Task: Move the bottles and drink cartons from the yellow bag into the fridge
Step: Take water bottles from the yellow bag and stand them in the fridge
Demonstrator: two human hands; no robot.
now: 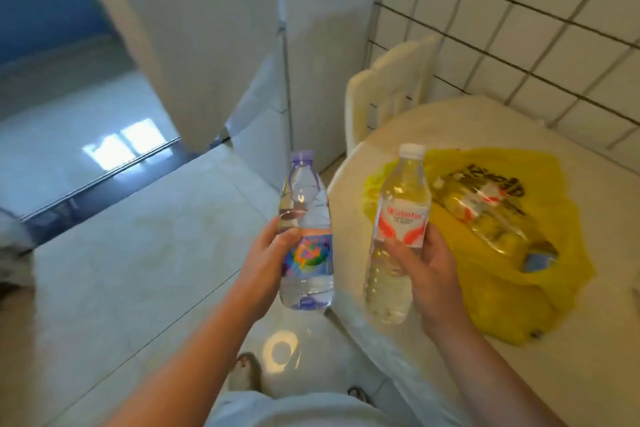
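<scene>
My left hand (268,260) grips a clear water bottle with a purple cap and a colourful label (306,215), held upright over the floor. In my right hand (429,274) is a second clear water bottle, white-capped with a red and white label (398,218), held upright at the table's edge. The yellow plastic bag (550,274) lies flat on the table just right of that hand. Inside its open mouth lies another clear bottle (485,211) on its side, and a small blue item (538,258) shows beside it. The white fridge (214,45) stands closed ahead, beyond the bottles.
The table (433,135) has a pale cloth and stands against a white tiled wall (540,24). A white plastic chair (388,87) stands between table and fridge. A doorway with a dark threshold (104,177) opens on the left. My feet (246,371) are on the glossy floor.
</scene>
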